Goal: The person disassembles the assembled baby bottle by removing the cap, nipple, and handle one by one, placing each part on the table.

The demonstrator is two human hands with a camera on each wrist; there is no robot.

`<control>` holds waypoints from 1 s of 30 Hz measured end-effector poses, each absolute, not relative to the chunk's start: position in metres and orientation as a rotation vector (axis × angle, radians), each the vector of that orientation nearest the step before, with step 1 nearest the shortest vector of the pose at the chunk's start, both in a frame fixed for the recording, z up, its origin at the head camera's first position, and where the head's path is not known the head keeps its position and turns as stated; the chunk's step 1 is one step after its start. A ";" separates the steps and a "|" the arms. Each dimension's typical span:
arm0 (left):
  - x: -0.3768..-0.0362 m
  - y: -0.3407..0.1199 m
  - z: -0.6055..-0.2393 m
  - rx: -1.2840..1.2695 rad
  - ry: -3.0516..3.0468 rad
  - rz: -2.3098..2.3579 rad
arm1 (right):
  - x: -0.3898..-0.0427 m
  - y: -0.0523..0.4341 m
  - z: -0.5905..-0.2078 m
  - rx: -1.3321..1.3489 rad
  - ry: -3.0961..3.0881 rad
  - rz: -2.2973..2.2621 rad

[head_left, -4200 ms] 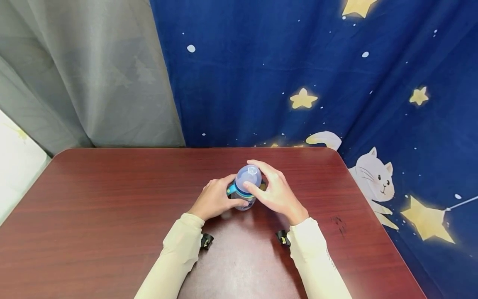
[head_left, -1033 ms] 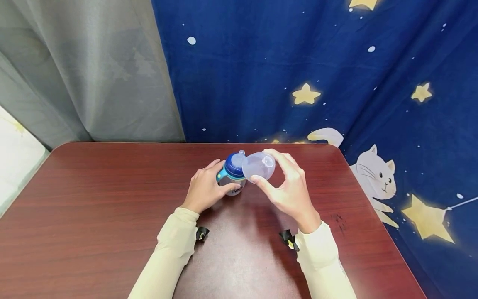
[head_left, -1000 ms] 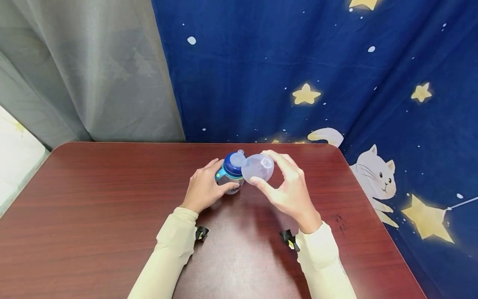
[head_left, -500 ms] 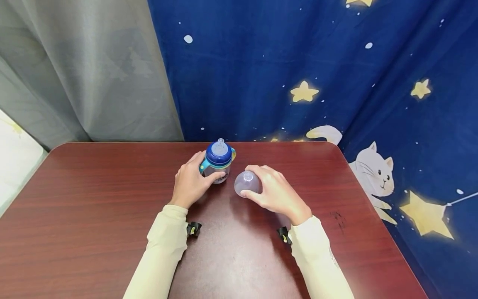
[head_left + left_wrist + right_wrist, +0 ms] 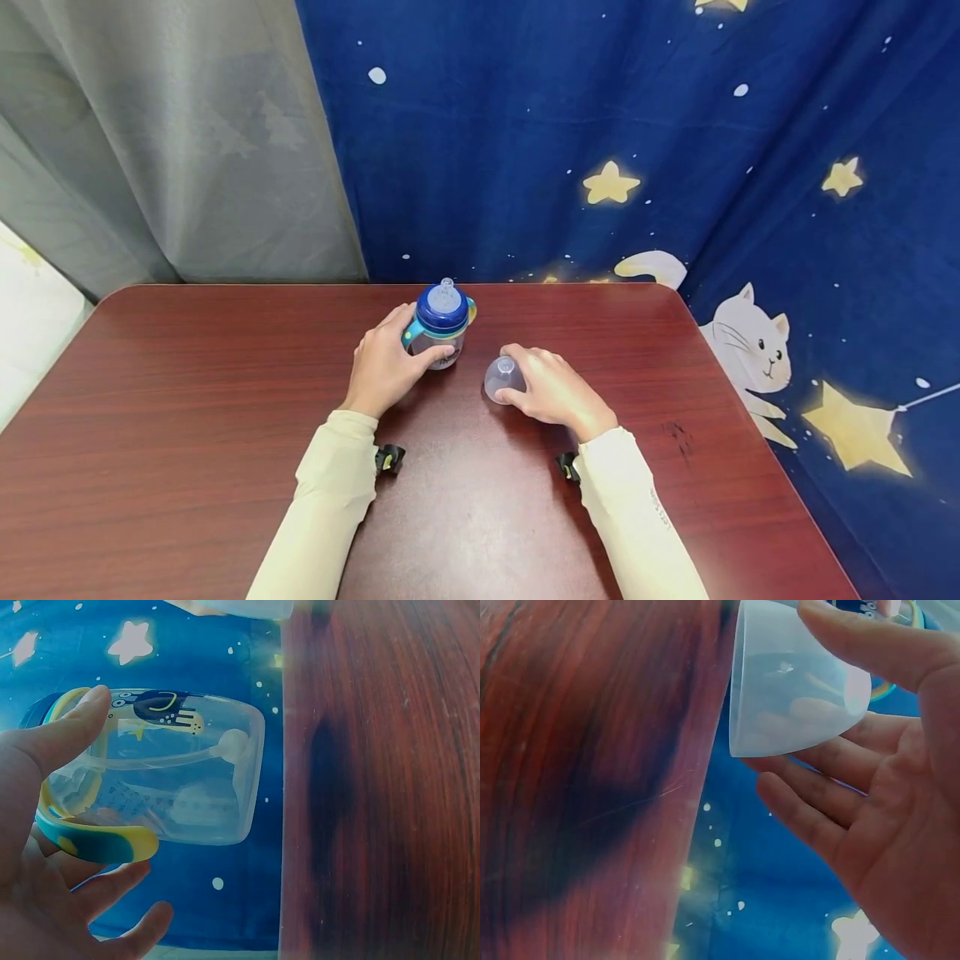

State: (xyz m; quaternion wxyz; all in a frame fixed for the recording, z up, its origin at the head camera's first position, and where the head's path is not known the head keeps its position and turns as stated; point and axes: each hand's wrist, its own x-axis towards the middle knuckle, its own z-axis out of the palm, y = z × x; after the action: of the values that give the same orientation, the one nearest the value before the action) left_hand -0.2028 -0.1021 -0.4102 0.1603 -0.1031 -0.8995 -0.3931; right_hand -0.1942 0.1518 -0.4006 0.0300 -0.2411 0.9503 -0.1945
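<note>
Bottle (image 5: 210,799) with straw (image 5: 176,760) inside, gripped between thumb and half-curled fingers of left hand (image 5: 384,367); clear cap (image 5: 787,682) pinched likewise in right hand (image 5: 553,387).

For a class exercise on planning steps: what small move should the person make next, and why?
Probably lower the cap onto the table and let go: it seems to hang just above, rim down, in the right hand, while the left hand holds the bottle.
</note>
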 end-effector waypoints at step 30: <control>-0.206 -0.106 -0.410 -0.346 -2.634 -1.138 | -0.197 0.156 -0.403 -0.502 2.828 -0.589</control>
State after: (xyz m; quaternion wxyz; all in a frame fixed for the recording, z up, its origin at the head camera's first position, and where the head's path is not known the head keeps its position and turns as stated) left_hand -0.2055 -0.1056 -0.4102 0.1252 -0.1188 -0.9042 -0.3907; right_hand -0.1968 0.1564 -0.4028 0.1045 -0.1703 0.9592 -0.1999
